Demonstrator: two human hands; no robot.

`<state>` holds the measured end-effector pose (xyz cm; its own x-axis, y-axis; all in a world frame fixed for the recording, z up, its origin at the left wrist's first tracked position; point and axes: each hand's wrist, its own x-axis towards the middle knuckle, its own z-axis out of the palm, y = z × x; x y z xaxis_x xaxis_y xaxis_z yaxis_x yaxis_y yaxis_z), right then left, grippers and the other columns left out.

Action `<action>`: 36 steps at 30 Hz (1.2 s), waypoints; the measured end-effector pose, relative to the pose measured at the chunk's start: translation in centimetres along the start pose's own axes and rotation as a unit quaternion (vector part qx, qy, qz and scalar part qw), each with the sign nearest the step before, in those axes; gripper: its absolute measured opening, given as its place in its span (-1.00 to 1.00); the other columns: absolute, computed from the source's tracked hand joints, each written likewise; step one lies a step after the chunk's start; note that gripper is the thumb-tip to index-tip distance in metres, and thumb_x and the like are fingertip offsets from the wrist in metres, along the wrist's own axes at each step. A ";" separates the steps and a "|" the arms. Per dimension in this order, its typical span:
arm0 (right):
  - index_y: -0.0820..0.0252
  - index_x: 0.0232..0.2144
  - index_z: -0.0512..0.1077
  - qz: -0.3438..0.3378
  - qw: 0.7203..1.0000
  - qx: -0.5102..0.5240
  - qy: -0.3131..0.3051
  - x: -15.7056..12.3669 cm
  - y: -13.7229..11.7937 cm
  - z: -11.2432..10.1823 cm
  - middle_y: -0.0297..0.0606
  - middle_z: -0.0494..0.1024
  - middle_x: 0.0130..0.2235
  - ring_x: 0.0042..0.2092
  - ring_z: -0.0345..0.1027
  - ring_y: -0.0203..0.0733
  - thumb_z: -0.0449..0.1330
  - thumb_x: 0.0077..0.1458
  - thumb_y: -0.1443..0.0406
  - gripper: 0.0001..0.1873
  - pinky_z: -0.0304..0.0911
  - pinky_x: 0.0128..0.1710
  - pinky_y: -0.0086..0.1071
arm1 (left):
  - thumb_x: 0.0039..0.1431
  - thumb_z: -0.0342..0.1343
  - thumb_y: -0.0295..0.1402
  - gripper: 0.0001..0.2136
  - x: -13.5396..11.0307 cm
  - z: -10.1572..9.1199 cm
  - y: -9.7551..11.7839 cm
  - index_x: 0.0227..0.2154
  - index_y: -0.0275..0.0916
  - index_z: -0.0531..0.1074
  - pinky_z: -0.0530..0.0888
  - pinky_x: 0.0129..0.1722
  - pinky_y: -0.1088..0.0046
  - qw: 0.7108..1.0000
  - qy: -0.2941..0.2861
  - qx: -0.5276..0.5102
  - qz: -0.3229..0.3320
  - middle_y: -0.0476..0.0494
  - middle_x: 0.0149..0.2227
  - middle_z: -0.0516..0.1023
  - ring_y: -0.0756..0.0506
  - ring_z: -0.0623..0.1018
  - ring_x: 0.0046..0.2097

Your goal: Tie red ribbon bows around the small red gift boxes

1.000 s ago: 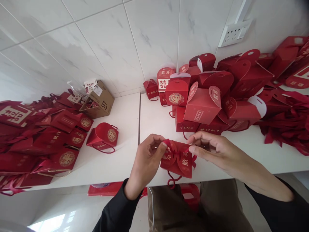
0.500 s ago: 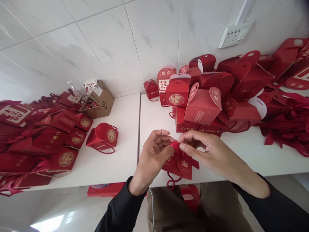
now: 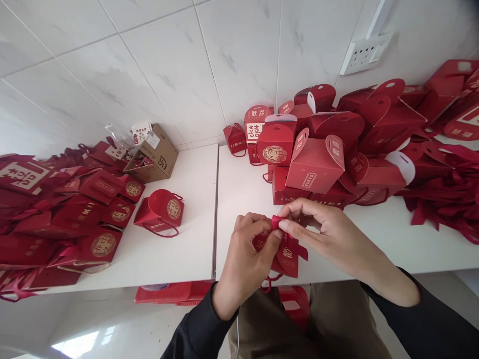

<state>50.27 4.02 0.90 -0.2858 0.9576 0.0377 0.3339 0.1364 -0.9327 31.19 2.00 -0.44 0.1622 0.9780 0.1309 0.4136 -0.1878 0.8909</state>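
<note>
A red gift box (image 3: 287,262) with gold lettering sits near the table's front edge under both hands. A red ribbon (image 3: 277,220) is looped at its top. My left hand (image 3: 251,249) is closed, thumb and fingers pinching at the ribbon from the left. From the right, my right hand (image 3: 318,229) pinches the ribbon loop between thumb and forefinger. One ribbon end (image 3: 302,252) sticks out on the box's right side. Beneath the box, a dark red cord handle (image 3: 270,284) hangs over the table edge. My fingers hide part of the box top.
Several red boxes (image 3: 316,159) are piled behind my hands. Red ribbons (image 3: 445,194) lie heaped at right. A single corded box (image 3: 160,212) stands left of the table seam. More boxes (image 3: 86,219) and a cardboard carton (image 3: 159,154) are farther left. A socket strip (image 3: 366,52) is on the wall.
My left hand has moved right and turned, its fingers now curled closer to the ribbon. The ribbon loop is folded smaller between the fingertips. My right hand stays nearly in place.
</note>
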 end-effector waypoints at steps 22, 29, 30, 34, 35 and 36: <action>0.01 -0.25 0.57 0.017 0.999 -0.006 -0.034 -0.5 -0.8 -0.5 -0.37 0.63 -0.28 -0.26 0.49 -0.17 0.24 0.28 0.08 -0.80 0.38 -0.25 -0.35 | 0.43 -0.04 -0.24 -0.67 0.8 0.2 0.6 -0.49 -0.20 0.30 0.20 -0.40 0.42 0.992 -0.090 -0.082 -0.042 0.04 -0.51 0.26 0.00 0.22 -0.43; -0.03 -0.21 0.56 0.004 1.000 0.002 -0.027 -0.5 -1.0 -0.2 -0.38 0.65 -0.19 -0.18 0.52 -0.18 0.26 0.27 0.09 -0.84 0.40 -0.18 -0.37 | 0.32 0.03 -0.41 -0.86 0.5 0.2 0.7 -0.40 -0.19 0.35 0.25 -0.30 0.37 0.992 -0.127 -0.003 -0.008 -0.03 -0.39 0.39 -0.06 0.32 -0.33; -0.04 -0.20 0.56 0.003 1.000 -0.015 -0.020 -0.6 -1.1 -0.2 -0.39 0.65 -0.19 -0.19 0.51 -0.19 0.26 0.27 0.10 -0.85 0.40 -0.19 -0.38 | 0.35 0.00 -0.38 -0.82 0.6 0.2 0.6 -0.40 -0.20 0.35 0.25 -0.29 0.36 0.992 -0.128 -0.011 -0.010 -0.03 -0.39 0.39 -0.06 0.32 -0.33; -0.04 -0.21 0.56 0.003 0.998 -0.061 0.011 -0.7 -1.1 -0.2 -0.41 0.63 -0.29 -0.32 0.46 -0.23 0.26 0.26 0.10 -0.85 0.36 -0.34 -0.42 | 0.42 -0.06 -0.32 -0.74 0.8 0.3 0.2 -0.45 -0.20 0.29 0.23 -0.28 0.37 0.990 -0.137 -0.036 -0.013 0.00 -0.41 0.34 -0.03 0.26 -0.34; -0.03 -0.23 0.55 0.000 0.998 -0.068 0.008 -0.8 -1.0 -0.1 -0.41 0.62 -0.32 -0.35 0.45 -0.24 0.25 0.27 0.11 -0.86 0.34 -0.36 -0.43 | 0.42 -0.07 -0.32 -0.73 0.8 0.2 0.2 -0.45 -0.20 0.28 0.22 -0.29 0.38 0.989 -0.140 -0.038 -0.013 0.01 -0.42 0.32 -0.03 0.25 -0.35; -0.01 -0.24 0.54 -0.005 0.997 -0.075 0.005 -0.8 -0.9 0.0 -0.42 0.61 -0.34 -0.37 0.44 -0.26 0.24 0.28 0.11 -0.86 0.34 -0.38 -0.43 | 0.41 -0.06 -0.33 -0.73 0.8 0.2 0.2 -0.46 -0.20 0.26 0.21 -0.30 0.38 0.989 -0.142 -0.041 -0.014 0.02 -0.42 0.30 -0.02 0.23 -0.36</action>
<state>50.25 3.14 1.71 -0.2802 0.9586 0.0509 0.4618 0.1811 -0.8683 31.58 2.76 -0.19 0.4022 0.9155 -0.0120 0.3493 -0.1413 0.9263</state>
